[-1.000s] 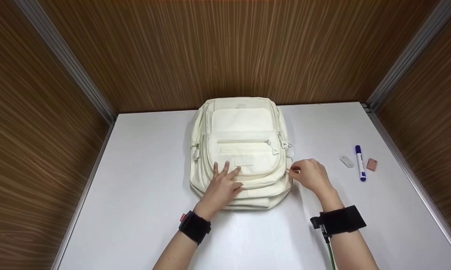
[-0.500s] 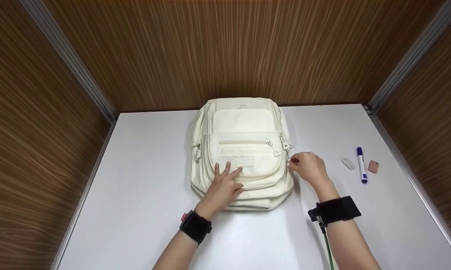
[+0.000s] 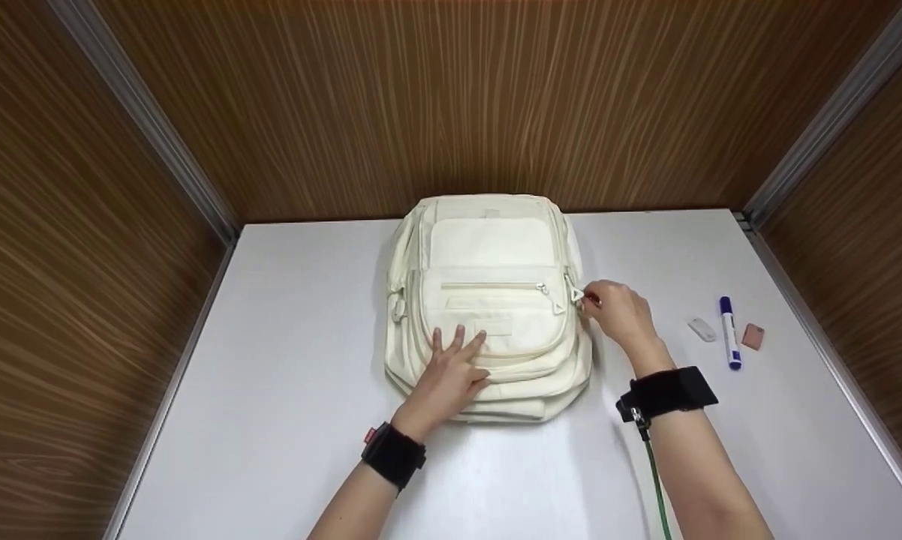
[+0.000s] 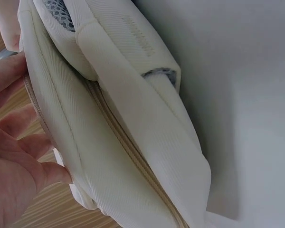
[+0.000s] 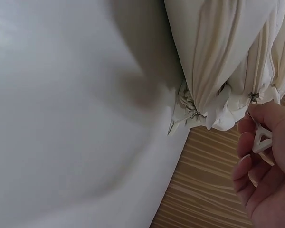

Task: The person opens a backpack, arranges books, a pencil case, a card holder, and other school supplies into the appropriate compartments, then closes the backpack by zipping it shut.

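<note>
A cream backpack [image 3: 470,244] lies front side up on the white table, its top towards the back wall. My left hand [image 3: 445,379] rests on the lower front of the bag with its fingers spread. In the left wrist view its fingertips press against the cream fabric [image 4: 76,128] above a side zipper [image 4: 128,145]. At the bag's right side, my right hand [image 3: 617,311] pinches a zipper pull [image 5: 262,140] with a triangular end between thumb and curled fingers. The metal slider [image 5: 254,98] sits right above the fingertips in the right wrist view.
On the table to the right lie a white eraser-like piece [image 3: 702,329], a blue-capped marker [image 3: 730,334] and a small pinkish block [image 3: 753,337]. Wood-grain panels [image 3: 488,97] enclose the table at the back and sides. A green cable [image 3: 656,480] runs from the right wrist strap.
My right hand has moved up along the backpack's right edge, away from me, with the zipper pull in its fingers. The left hand has stayed on the front of the bag.
</note>
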Tool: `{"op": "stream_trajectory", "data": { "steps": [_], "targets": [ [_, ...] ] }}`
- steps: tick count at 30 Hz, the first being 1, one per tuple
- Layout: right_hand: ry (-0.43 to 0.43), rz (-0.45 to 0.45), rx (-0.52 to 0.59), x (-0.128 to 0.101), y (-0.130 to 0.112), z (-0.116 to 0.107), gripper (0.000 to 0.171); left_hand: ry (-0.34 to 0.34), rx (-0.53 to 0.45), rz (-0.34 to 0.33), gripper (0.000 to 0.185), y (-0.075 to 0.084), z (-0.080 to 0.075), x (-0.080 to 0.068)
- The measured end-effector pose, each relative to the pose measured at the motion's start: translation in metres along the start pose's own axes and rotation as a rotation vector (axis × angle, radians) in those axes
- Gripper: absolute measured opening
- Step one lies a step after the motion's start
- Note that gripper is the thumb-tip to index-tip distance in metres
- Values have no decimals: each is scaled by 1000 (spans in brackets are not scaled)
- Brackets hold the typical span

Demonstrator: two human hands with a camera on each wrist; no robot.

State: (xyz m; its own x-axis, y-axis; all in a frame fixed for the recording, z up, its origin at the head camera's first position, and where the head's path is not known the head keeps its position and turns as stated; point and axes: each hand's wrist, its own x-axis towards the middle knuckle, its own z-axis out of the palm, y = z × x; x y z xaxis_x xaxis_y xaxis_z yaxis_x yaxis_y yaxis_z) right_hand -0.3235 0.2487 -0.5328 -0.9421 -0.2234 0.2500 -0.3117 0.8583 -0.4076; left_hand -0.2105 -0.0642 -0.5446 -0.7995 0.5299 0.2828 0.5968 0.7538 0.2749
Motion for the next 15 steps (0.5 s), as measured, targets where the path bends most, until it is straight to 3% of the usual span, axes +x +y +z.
{"op": "stream_trajectory", "data": {
  "steps": [9,15],
  "targets": [
    [-45,64,22,28,7,-2,13,-27,-27,-11,8,2,-1,1],
    [-46,86,-32,43,4,-1,14,-47,-18,-7,7,2,-2,1]
  ]
}}
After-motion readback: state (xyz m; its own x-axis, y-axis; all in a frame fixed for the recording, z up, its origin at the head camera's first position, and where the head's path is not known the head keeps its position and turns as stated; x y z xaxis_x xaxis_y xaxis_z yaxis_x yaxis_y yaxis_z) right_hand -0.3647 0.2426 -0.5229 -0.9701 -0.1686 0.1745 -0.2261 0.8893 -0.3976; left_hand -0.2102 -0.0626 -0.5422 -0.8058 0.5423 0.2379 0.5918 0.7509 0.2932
